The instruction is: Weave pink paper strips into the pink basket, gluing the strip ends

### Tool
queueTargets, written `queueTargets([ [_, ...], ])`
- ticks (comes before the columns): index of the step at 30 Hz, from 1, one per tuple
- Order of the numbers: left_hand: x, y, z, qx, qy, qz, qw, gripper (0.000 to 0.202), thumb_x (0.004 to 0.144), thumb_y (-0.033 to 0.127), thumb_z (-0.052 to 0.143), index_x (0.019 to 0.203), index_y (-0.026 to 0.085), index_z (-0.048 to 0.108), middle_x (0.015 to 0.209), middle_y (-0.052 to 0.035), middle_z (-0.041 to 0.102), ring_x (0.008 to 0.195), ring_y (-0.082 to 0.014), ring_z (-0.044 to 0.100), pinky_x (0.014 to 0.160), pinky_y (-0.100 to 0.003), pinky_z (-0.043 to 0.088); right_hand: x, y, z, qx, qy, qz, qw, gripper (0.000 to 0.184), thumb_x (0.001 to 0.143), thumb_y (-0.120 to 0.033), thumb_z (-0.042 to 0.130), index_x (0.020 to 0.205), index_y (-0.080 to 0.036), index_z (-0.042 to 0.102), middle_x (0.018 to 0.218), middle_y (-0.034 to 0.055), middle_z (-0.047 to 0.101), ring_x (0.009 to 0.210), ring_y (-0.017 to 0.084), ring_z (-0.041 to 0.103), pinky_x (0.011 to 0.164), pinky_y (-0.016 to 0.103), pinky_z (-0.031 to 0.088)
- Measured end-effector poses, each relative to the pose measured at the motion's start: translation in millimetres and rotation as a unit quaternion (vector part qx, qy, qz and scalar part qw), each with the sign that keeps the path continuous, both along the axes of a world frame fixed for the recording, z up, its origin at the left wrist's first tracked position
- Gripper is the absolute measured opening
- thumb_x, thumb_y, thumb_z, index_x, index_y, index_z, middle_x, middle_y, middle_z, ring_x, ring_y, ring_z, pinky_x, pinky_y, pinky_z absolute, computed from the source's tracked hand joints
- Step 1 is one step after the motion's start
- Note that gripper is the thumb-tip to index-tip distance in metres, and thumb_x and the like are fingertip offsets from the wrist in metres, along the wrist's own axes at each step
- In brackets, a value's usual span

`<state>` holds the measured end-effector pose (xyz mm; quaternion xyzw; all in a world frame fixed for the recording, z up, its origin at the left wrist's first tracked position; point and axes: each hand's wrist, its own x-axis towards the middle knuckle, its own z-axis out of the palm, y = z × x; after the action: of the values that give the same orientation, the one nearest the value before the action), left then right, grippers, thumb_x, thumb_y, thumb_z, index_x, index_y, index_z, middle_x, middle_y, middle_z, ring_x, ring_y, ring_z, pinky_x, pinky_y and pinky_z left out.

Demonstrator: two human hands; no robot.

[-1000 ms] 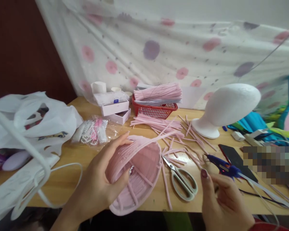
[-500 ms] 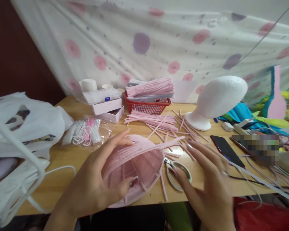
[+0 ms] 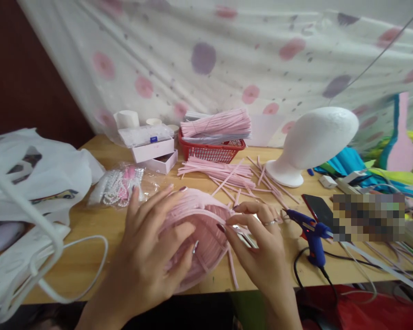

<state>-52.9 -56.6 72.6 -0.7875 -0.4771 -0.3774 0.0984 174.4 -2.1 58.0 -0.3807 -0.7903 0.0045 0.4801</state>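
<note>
A bowl-shaped pink cap of fuzzy pipe cleaners (image 3: 209, 238) is tilted with its hollow side towards me at the table's front edge. My left hand (image 3: 154, 238) wraps its left side, thumb inside the hollow and fingers over the outside. At the right of the rim, my right hand (image 3: 258, 238) pinches the end of a pink pipe cleaner (image 3: 211, 214) running along the edge. Scissors (image 3: 247, 237) lie mostly hidden behind my right hand. Right of that hand rests a blue glue gun (image 3: 311, 231), a small red light showing on it.
Pink pipe cleaners (image 3: 220, 172) lie loose before a red basket (image 3: 211, 152) holding bundles. A white foam head (image 3: 318, 142) stands back right, near a dark phone (image 3: 317, 208). Bagged beads (image 3: 120, 185), white boxes (image 3: 154, 151) and a white cable (image 3: 105, 256) are on the left.
My right hand has moved left and closed on the pipe cleaner, bringing its loose end down to the rim. The glue gun has come into view; the scissors are now more hidden.
</note>
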Motion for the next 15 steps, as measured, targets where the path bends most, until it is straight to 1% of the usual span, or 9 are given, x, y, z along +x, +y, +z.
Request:
queueTargets([
  [2,3,-3,-6.6,0.033,0.008,0.046,0.998,0.025,0.089,0.011,0.065,0.107,0.028,0.060,0.151,-0.0091,0.054,0.149,-0.0345,0.044,0.130,-0.074,0.011,-2,-2,-2.9,-0.026,0.021,0.022,0.999,0.010,0.095,-0.015,0.069,0.095,-0.025,0.066,0.111,0.0061,0.065,0.106,0.023,0.066,0.088,0.038,0.055],
  [3,5,-4,-10.4,0.033,0.008,0.064,0.997,0.026,0.090,0.012,0.066,0.110,0.028,0.062,0.151,-0.0093,0.053,0.147,-0.0358,0.045,0.129,-0.075,0.011,-3,-3,-5.0,-0.044,0.034,0.038,0.998,0.009,0.095,-0.017,0.069,0.096,-0.025,0.067,0.118,0.0075,0.065,0.113,0.024,0.066,0.093,0.040,0.057],
  [4,7,-4,-14.1,0.025,0.005,0.081,0.996,0.028,0.091,0.014,0.067,0.115,0.029,0.062,0.153,-0.0099,0.051,0.146,-0.0370,0.045,0.128,-0.075,0.015,-4,-3,-7.4,-0.063,0.047,0.055,0.995,0.009,0.095,-0.018,0.070,0.097,-0.026,0.067,0.125,0.0089,0.064,0.122,0.025,0.065,0.097,0.042,0.058],
  [6,12,-3,-21.0,0.004,-0.013,0.121,0.993,0.035,0.093,0.020,0.069,0.125,0.030,0.060,0.157,-0.0119,0.046,0.145,-0.0402,0.045,0.123,-0.074,0.028,-9,-3,-12.6,-0.093,0.069,0.078,0.990,0.007,0.095,-0.020,0.071,0.098,-0.026,0.068,0.134,0.0106,0.062,0.134,0.028,0.062,0.103,0.044,0.058],
  [8,18,1,-26.3,0.000,-0.031,0.167,0.985,0.039,0.092,0.028,0.073,0.128,0.030,0.058,0.160,-0.0139,0.041,0.144,-0.0444,0.045,0.117,-0.074,0.037,-14,-3,-17.3,-0.110,0.085,0.084,0.987,0.007,0.096,-0.022,0.071,0.099,-0.027,0.068,0.138,0.0107,0.062,0.138,0.027,0.060,0.104,0.043,0.059],
  [10,24,5,-29.9,0.010,-0.042,0.205,0.978,0.039,0.090,0.033,0.076,0.125,0.028,0.058,0.160,-0.0162,0.039,0.143,-0.0485,0.044,0.113,-0.077,0.039,-20,-2,-20.6,-0.116,0.095,0.087,0.985,0.007,0.097,-0.022,0.070,0.100,-0.028,0.068,0.137,0.0103,0.063,0.137,0.026,0.062,0.104,0.041,0.059],
  [12,30,9,-32.0,0.018,-0.056,0.218,0.974,0.034,0.089,0.034,0.077,0.117,0.027,0.058,0.159,-0.0162,0.040,0.143,-0.0494,0.043,0.112,-0.079,0.039,-24,-4,-22.5,-0.115,0.089,0.094,0.985,0.009,0.097,-0.019,0.068,0.100,-0.028,0.067,0.138,0.0102,0.063,0.136,0.026,0.063,0.104,0.040,0.060],
  [15,36,14,-33.2,0.031,-0.093,0.227,0.969,0.025,0.089,0.030,0.074,0.107,0.027,0.056,0.156,-0.0132,0.042,0.146,-0.0480,0.041,0.114,-0.081,0.036,-28,-7,-23.0,-0.103,0.063,0.112,0.986,0.016,0.096,-0.013,0.065,0.103,-0.027,0.066,0.143,0.0111,0.059,0.140,0.025,0.061,0.106,0.038,0.060],
])
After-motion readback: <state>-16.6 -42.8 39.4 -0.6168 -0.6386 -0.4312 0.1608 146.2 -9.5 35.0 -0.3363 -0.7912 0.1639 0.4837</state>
